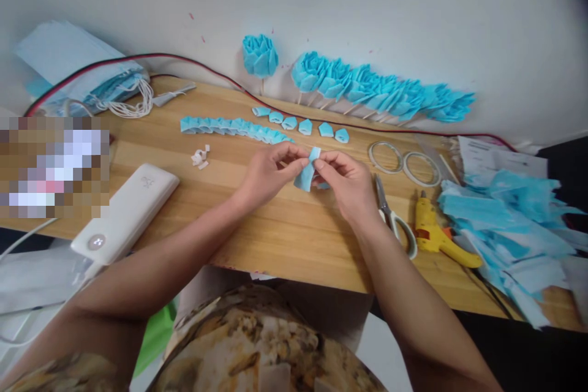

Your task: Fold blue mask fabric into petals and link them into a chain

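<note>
Over the middle of the wooden table (285, 239), my left hand (271, 168) and my right hand (346, 180) both pinch a small blue strip of fabric (307, 173) between thumb and fingers. The strip hangs folded between the two hands, just above the tabletop. Behind my hands lies a row of small folded blue petals (303, 125), and to its left a longer chain of folded blue pieces (229, 127).
Blue fabric flowers on sticks (367, 86) lean on the wall. Scissors (390, 214), a yellow glue gun (436, 236) and two tape rings (404, 162) lie at right, beside a heap of blue scraps (509, 220). A white power bank (126, 211) and face masks (92, 86) are left.
</note>
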The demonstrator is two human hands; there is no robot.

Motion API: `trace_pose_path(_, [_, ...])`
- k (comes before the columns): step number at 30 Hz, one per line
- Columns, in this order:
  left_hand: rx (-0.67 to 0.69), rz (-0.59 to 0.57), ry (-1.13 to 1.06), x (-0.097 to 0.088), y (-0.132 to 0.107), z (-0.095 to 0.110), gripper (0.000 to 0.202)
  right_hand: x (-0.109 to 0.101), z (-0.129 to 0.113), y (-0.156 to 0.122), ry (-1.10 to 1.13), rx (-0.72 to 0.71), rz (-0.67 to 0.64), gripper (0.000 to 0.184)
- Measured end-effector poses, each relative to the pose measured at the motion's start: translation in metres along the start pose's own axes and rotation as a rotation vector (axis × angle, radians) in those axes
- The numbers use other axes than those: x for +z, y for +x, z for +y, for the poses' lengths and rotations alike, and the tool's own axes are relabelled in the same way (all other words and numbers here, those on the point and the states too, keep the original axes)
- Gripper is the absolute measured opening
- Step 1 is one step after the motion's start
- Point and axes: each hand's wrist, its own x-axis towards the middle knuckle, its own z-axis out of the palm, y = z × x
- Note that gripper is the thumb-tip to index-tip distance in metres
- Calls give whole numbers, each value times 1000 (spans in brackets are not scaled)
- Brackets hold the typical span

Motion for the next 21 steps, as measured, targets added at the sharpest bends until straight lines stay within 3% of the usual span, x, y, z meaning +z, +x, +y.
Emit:
trace_pose_path(8, [53,7,94,0,-1,-1,15,0,1,-5,-223,-134,18,11])
trace_pose_path(12, [49,47,164,1,-2,1,3,1,1,-7,-304,-201,25,9])
trace_pose_path(17, [-137,124,-56,-1,4,5,9,0,2,-4,-205,-147,37,11])
trace_pose_path(21, [-280,168,-276,-7,8,8,11,-2,4,1,10,-53,133,16])
